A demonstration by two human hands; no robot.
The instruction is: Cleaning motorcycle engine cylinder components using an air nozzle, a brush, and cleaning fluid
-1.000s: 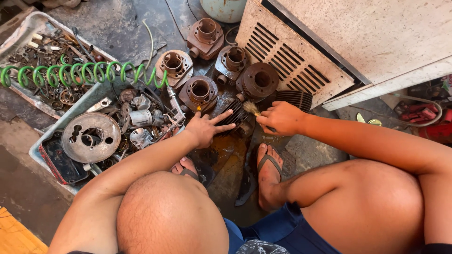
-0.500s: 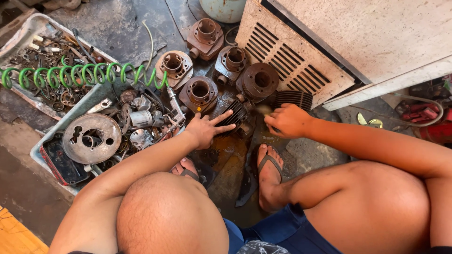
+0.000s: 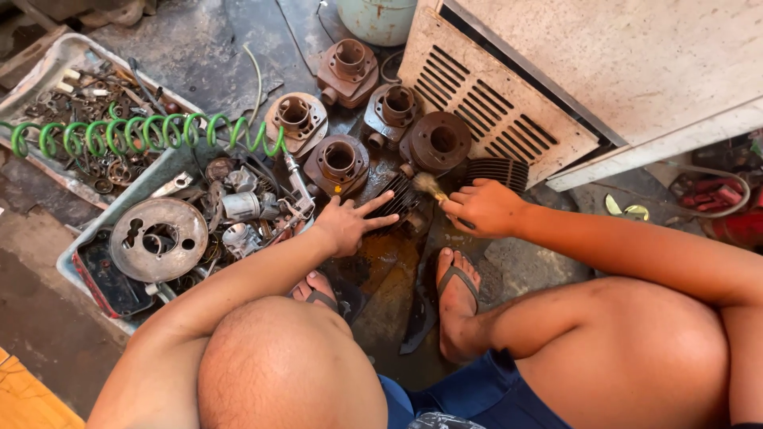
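Five rusty engine cylinders sit on the oily floor (image 3: 238, 71) in a loose cluster: one at the back (image 3: 348, 70), one at the left (image 3: 295, 121), one in the middle (image 3: 395, 111), one at the front (image 3: 339, 163) and one rounder one at the right (image 3: 438, 144). Two dark finned parts lie by them, one (image 3: 397, 199) under the left hand (image 3: 347, 225), whose fingers are spread wide and pressed flat on it, and one (image 3: 496, 170) just beside the white slatted panel (image 3: 497, 103). The right hand (image 3: 482, 208) has its fingers closed around a small brush (image 3: 430, 187), bristles touching the finned part under the left hand. Two trays hold scrap: the far one (image 3: 48, 67) with small rings and bolts, crossed by one green coiled hose (image 3: 143, 133), and the near one (image 3: 79, 274) with one round metal plate (image 3: 159, 238) and mixed pieces. Two feet in sandals rest below the hands. Against the earlier frames, the right hand has shifted slightly left with the brush, while the left hand has stayed where it was.
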